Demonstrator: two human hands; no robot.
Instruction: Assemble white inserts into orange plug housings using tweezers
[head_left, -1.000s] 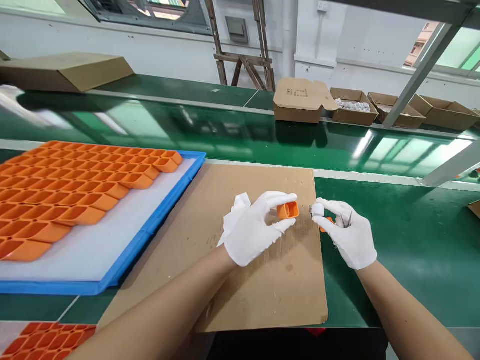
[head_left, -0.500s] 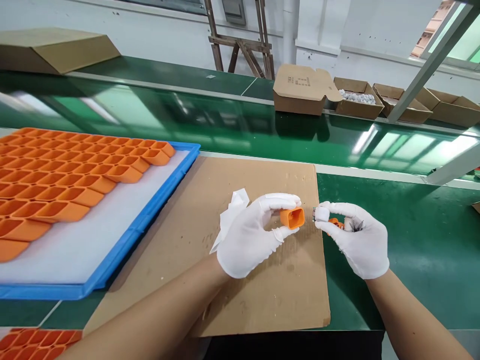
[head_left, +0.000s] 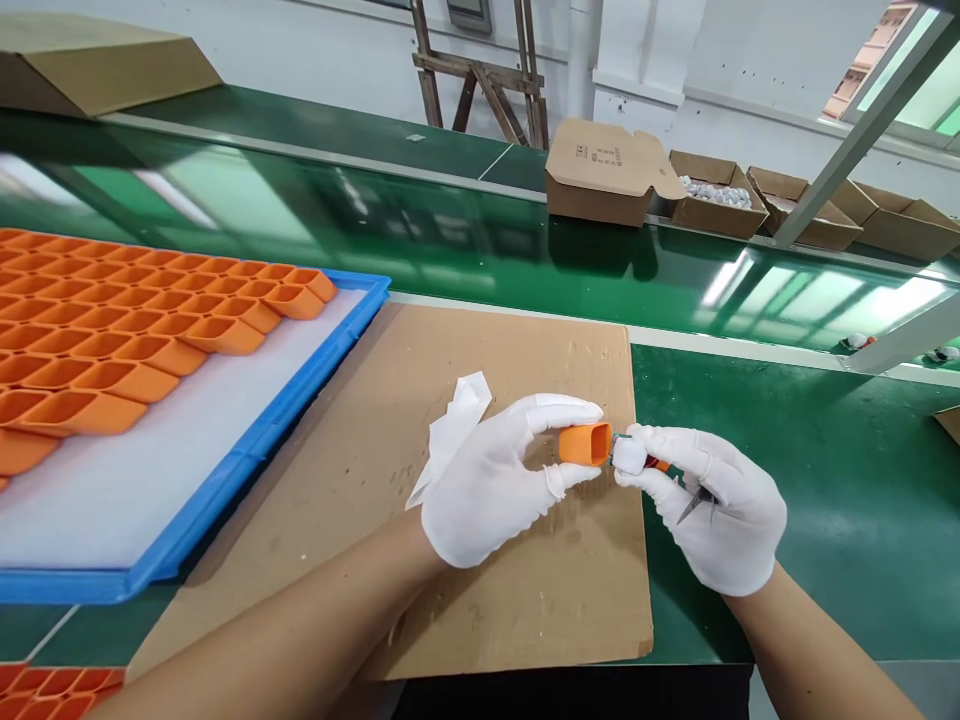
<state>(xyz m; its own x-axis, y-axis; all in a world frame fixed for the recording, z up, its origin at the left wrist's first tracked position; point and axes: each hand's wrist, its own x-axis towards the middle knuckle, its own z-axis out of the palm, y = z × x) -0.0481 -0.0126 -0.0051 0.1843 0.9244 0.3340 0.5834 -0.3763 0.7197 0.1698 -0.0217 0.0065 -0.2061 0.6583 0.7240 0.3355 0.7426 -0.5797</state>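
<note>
My left hand (head_left: 499, 475), in a white glove, grips a hollow orange plastic housing (head_left: 583, 445) between thumb and fingers, its opening facing right. My gloved right hand (head_left: 712, 505) pinches a small white rounded part (head_left: 628, 455) with an orange piece and thin wires behind it. The front of that part is right at the housing's opening; I cannot tell whether it has entered. Dark pointed metal tips, perhaps of tweezers (head_left: 697, 502), stick out of my right palm. Under my left hand lies a folded white paper (head_left: 454, 425) on a cardboard sheet (head_left: 525, 610).
On the left, a blue-rimmed tray (head_left: 259, 445) holds rows of orange housings (head_left: 127, 345). More orange housings (head_left: 67, 690) show at lower left. Beyond the bench (head_left: 825, 480) runs a shiny green belt (head_left: 450, 255), with white parts (head_left: 855, 342) on it at right. Cardboard boxes (head_left: 600, 200) stand behind it.
My right hand has moved left, bringing the white part up to the housing's opening. The metal tips in my right palm show more clearly. Small white parts have appeared on the belt at far right.
</note>
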